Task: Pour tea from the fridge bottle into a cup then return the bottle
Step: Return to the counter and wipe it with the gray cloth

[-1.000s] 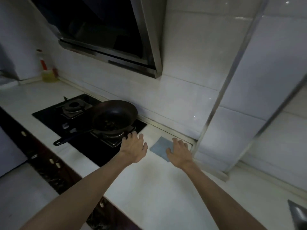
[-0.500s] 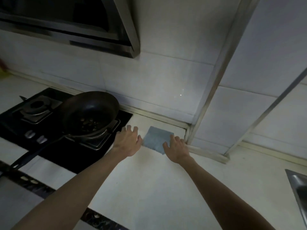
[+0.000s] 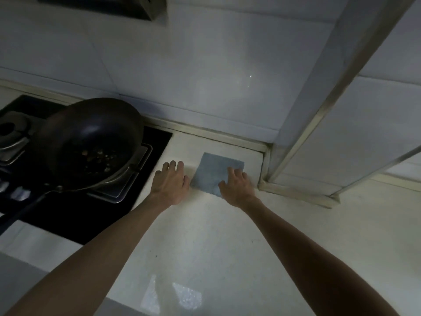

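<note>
No bottle, cup or fridge is in view. Both my arms reach forward over a white countertop (image 3: 193,242). My left hand (image 3: 169,182) lies flat on the counter with straight fingers, just left of a folded blue-grey cloth (image 3: 213,172). My right hand (image 3: 237,187) rests with straight fingers on the cloth's right front part. Neither hand holds anything.
A dark wok (image 3: 91,142) with food bits sits on a black gas hob (image 3: 145,169) at the left, its handle pointing to the front left. A tiled wall (image 3: 205,76) runs behind, and a tiled column (image 3: 323,137) juts out at the right.
The view has swung right and down, bringing the counter closer. Both hands have reached forward: the left now lies beside the cloth, and the right covers more of the cloth.
</note>
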